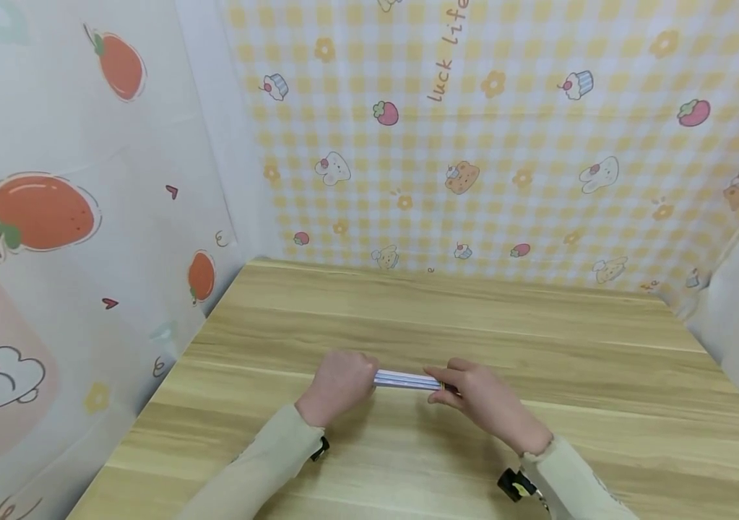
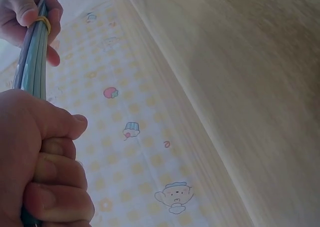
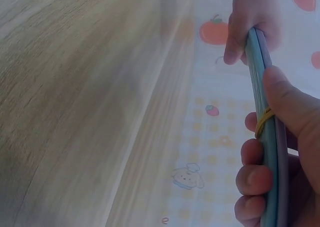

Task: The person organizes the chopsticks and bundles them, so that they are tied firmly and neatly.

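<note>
Both hands hold one bundle of slim sticks in pale blue, green and purple; whether they are pencils or chopsticks I cannot tell. My left hand grips one end in a fist, its fingers curled round it. At the other end my right hand holds the bundle, with the thumb along one side and the fingers curled behind. A yellow rubber band circles the sticks beside the right thumb. The bundle lies roughly level above the wooden table; the fists hide parts of it.
A yellow checked cloth with printed figures hangs behind the table. On the left stands a white cloth with orange fruit prints. Black wrist devices are strapped near the sleeves.
</note>
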The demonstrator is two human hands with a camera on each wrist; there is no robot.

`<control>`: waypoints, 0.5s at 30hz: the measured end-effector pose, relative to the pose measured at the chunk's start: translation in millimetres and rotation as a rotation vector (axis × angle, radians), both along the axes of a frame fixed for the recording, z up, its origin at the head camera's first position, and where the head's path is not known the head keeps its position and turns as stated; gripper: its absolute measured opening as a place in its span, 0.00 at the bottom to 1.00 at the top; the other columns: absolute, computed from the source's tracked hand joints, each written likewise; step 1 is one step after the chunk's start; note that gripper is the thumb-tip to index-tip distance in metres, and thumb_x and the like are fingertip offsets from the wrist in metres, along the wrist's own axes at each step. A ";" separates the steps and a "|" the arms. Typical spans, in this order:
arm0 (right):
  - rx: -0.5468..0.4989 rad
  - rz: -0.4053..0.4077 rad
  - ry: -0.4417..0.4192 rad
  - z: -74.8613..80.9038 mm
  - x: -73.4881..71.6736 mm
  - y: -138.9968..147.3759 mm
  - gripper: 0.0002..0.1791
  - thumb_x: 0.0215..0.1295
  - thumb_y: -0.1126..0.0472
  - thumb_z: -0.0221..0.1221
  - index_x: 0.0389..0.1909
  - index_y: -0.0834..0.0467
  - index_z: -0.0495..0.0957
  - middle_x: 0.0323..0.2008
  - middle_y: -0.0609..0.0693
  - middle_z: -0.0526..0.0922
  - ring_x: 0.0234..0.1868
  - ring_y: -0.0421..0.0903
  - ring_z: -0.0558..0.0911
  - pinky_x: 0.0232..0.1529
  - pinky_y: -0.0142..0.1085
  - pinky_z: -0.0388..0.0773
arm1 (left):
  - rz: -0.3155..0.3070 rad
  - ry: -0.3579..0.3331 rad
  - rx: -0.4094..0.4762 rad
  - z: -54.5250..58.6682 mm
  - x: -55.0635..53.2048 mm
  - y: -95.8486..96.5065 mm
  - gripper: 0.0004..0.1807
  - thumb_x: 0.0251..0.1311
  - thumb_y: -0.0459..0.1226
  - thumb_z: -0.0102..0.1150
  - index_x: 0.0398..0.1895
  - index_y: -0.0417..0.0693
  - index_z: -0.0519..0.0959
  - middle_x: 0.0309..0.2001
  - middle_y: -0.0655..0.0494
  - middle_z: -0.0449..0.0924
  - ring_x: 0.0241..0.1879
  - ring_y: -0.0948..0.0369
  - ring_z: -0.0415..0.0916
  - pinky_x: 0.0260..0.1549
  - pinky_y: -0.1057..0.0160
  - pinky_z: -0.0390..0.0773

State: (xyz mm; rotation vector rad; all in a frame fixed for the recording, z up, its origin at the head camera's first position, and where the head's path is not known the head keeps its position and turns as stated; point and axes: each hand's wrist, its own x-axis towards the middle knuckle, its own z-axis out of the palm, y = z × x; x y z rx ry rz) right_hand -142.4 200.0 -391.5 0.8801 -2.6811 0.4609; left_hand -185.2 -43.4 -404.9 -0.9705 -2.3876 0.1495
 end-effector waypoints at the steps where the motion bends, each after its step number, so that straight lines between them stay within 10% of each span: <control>1: 0.004 -0.002 0.009 -0.4 -0.3 -0.5 0.23 0.53 0.51 0.65 0.49 0.58 0.82 0.24 0.40 0.72 0.19 0.29 0.60 0.19 0.21 0.62 | 0.001 -0.003 0.002 0.4 0.2 0.0 0.20 0.38 0.32 0.59 0.08 0.56 0.57 0.11 0.66 0.45 0.14 0.70 0.39 0.09 0.74 0.41; 9: 0.001 -0.021 -0.065 4.3 -0.3 3.5 0.29 0.55 0.49 0.64 0.54 0.61 0.78 0.25 0.39 0.69 0.22 0.30 0.63 0.23 0.23 0.65 | 0.011 -0.013 -0.003 0.1 0.1 -2.6 0.22 0.39 0.32 0.58 0.09 0.57 0.53 0.11 0.66 0.43 0.13 0.70 0.38 0.10 0.74 0.39; 15: -0.007 -0.047 -0.137 14.1 2.8 12.9 0.13 0.58 0.56 0.64 0.40 0.59 0.82 0.26 0.39 0.72 0.24 0.30 0.66 0.24 0.25 0.68 | 0.027 -0.018 -0.015 0.4 -1.5 -6.5 0.21 0.41 0.33 0.60 0.09 0.56 0.56 0.11 0.65 0.45 0.13 0.70 0.39 0.09 0.74 0.41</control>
